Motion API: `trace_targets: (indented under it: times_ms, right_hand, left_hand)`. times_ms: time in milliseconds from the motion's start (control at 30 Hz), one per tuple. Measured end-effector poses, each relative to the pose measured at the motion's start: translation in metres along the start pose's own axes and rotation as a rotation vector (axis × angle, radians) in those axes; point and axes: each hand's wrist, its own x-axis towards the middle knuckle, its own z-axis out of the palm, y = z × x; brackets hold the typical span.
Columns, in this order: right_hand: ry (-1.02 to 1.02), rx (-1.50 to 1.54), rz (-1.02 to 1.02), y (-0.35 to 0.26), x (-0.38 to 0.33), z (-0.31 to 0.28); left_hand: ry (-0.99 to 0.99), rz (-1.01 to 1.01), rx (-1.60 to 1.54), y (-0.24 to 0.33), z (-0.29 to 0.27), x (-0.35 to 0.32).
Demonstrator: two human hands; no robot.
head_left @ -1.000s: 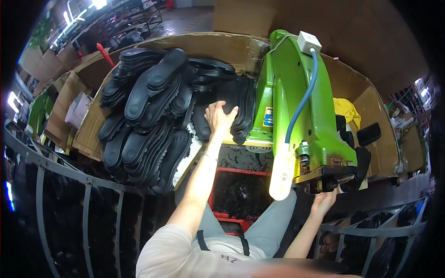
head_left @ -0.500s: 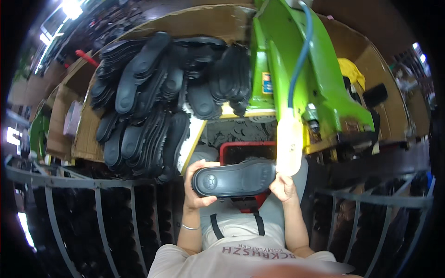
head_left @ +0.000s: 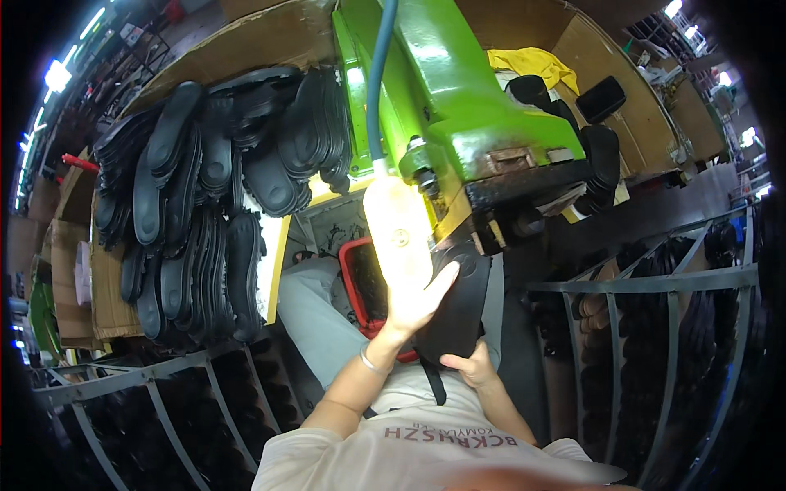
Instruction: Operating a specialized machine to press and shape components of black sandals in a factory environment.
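A black shoe sole [head_left: 455, 319] lies lengthwise in front of me, its far end just under the working head [head_left: 489, 233] of the green machine [head_left: 483, 114]. My right hand [head_left: 476, 366] is closed on the sole's near end, thumb on top. At its left edge, my left hand [head_left: 412, 309] reaches up with the thumb stretched over the sole's face. Glare from the bright lamp [head_left: 399, 237] hides the left fingers. A blue hose [head_left: 377, 90] runs down to that lamp. Whether the sole touches the machine head cannot be made out.
Several stacks of black soles [head_left: 176, 196] fill the left side, before a cardboard box [head_left: 262, 41]. A red bin [head_left: 350, 278] stands between my legs. Metal racks flank me, including a right rack [head_left: 655, 282]. A yellow cloth [head_left: 536, 67] lies behind the machine.
The sole has swung from crosswise to lengthwise and moved right, up to the machine. My left hand has shifted from its left end to its side. The view has turned right.
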Motion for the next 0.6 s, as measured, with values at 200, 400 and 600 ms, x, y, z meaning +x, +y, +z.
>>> trace_targets:
  times_ms: [200, 400, 600]
  right_hand:
    - [0.111, -0.038, -0.100, -0.050, -0.009, -0.055]
    - [0.243, -0.026, -0.475, -0.148, 0.046, -0.061]
    - [0.090, -0.004, -0.547, -0.191, 0.114, -0.022]
  left_hand:
    - [0.020, -0.036, 0.120, 0.000, -0.007, -0.017]
    - [-0.019, -0.025, 0.113, 0.006, -0.003, -0.011]
    - [-0.005, -0.028, -0.294, 0.019, -0.025, 0.000]
